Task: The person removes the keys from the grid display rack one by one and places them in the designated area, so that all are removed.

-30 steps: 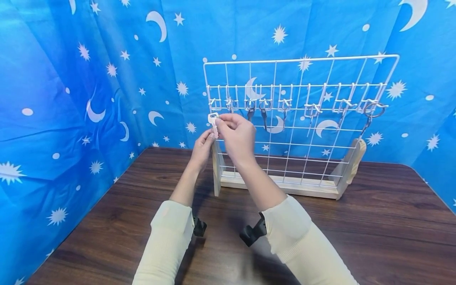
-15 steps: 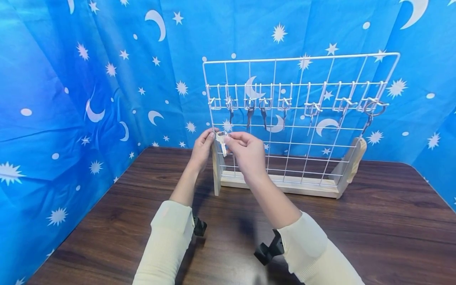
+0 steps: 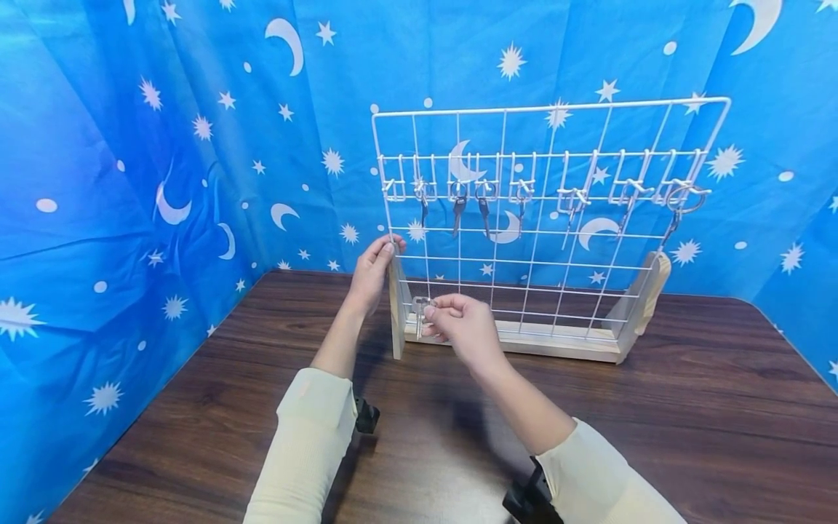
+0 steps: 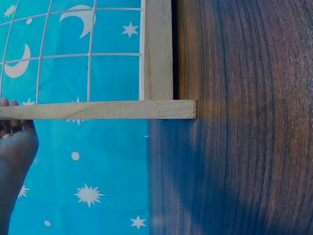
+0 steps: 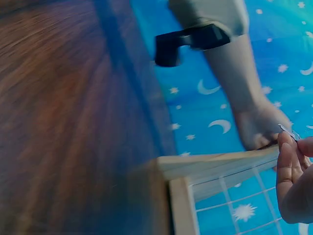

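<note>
In the head view my right hand [image 3: 468, 331] pinches a silvery key [image 3: 420, 318] between thumb and fingers, low in front of the rack's left end. The right wrist view catches the key [image 5: 289, 131] edge-on at the fingertips. My left hand [image 3: 372, 273] grips the upper end of the wooden left side support [image 3: 396, 313] of a white wire grid rack [image 3: 517, 280]. Seen from the left wrist, fingers of that hand [image 4: 17, 152] lie on both sides of the support. Along the grid hang several keys on rings, including a dark key [image 3: 459, 215] and a large ring [image 3: 685, 196].
The rack's wooden base [image 3: 524, 342] stands on a dark wood-grain table [image 3: 196, 407]. The leftmost white hook [image 3: 394, 191] carries no key. Behind and to the left hangs a blue curtain [image 3: 216, 182] with moons and stars.
My right hand has lowered the key from beside the left hand, at the support's top, to near the rack's base, moving slightly right. The left hand stays at the support.
</note>
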Available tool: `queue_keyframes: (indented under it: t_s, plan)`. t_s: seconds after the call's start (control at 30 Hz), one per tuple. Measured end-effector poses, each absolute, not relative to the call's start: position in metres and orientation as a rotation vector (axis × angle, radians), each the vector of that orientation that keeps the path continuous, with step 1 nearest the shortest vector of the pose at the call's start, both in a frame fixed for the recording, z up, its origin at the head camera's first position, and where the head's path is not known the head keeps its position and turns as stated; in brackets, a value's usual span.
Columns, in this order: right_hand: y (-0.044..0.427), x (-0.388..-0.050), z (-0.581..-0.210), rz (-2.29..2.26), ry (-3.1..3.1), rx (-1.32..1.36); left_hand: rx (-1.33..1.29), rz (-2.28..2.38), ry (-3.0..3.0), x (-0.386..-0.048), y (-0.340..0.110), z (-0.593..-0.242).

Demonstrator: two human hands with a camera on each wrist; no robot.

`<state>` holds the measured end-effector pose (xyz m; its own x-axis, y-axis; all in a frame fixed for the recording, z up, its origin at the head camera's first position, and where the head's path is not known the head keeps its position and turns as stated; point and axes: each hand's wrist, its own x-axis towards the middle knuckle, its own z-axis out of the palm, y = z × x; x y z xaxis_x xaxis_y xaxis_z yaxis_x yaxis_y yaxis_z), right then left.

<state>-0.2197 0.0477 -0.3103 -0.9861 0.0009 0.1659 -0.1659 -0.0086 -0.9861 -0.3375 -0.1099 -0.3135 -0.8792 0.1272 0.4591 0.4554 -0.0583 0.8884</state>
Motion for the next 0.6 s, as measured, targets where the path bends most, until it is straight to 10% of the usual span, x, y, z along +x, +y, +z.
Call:
queue_keyframes:
  t_s: [0.6]
  plan:
    - [0.065, -0.238, -0.37, 2.447, -2.37, 0.044, -0.606, -2.066, -1.989, -0.338, -0.11, -0.312]
